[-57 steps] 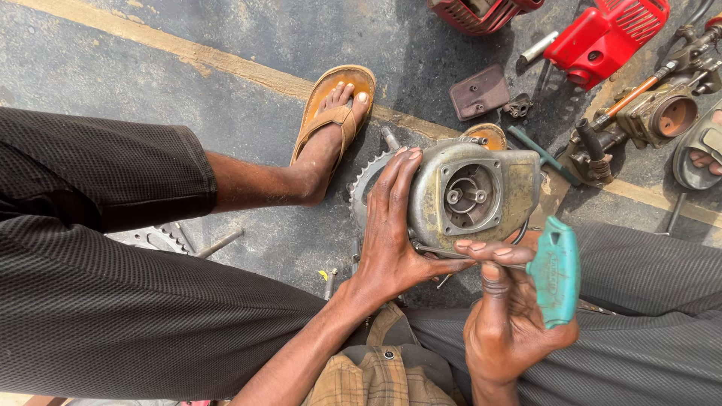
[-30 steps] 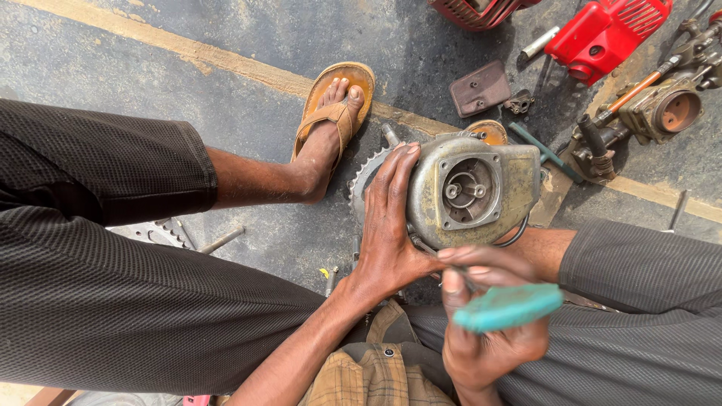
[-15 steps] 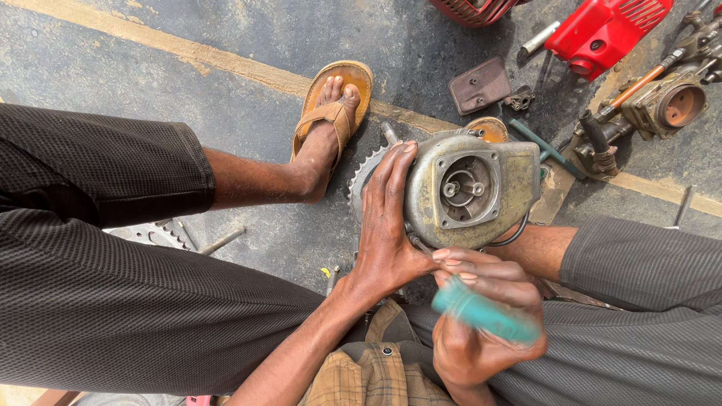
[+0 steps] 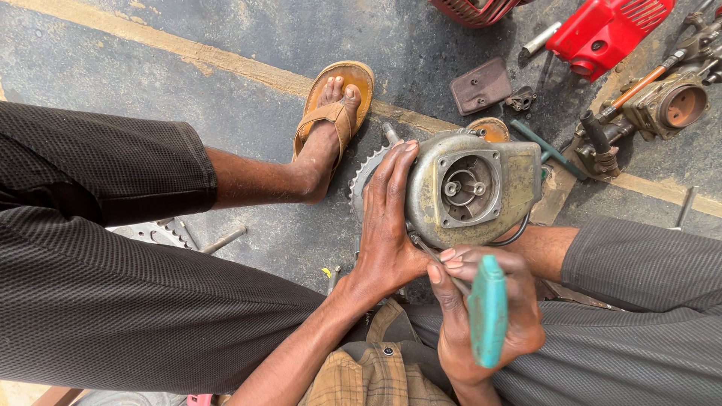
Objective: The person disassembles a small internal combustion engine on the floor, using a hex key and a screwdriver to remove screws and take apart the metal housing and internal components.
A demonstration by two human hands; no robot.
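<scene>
My left hand (image 4: pixel 387 225) clamps the grey engine housing (image 4: pixel 470 188) steady between my knees, over the floor (image 4: pixel 248 37), my right hand (image 4: pixel 481 316) grips the green-handled screwdriver (image 4: pixel 487 308) at its lower edge, so I want the tip seated squarely and pressure straight.

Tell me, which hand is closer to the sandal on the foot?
Left. The left hand grips the metal engine housing just beside the sandal. The right hand holds a teal-handled screwdriver lower down, farther away.
</scene>
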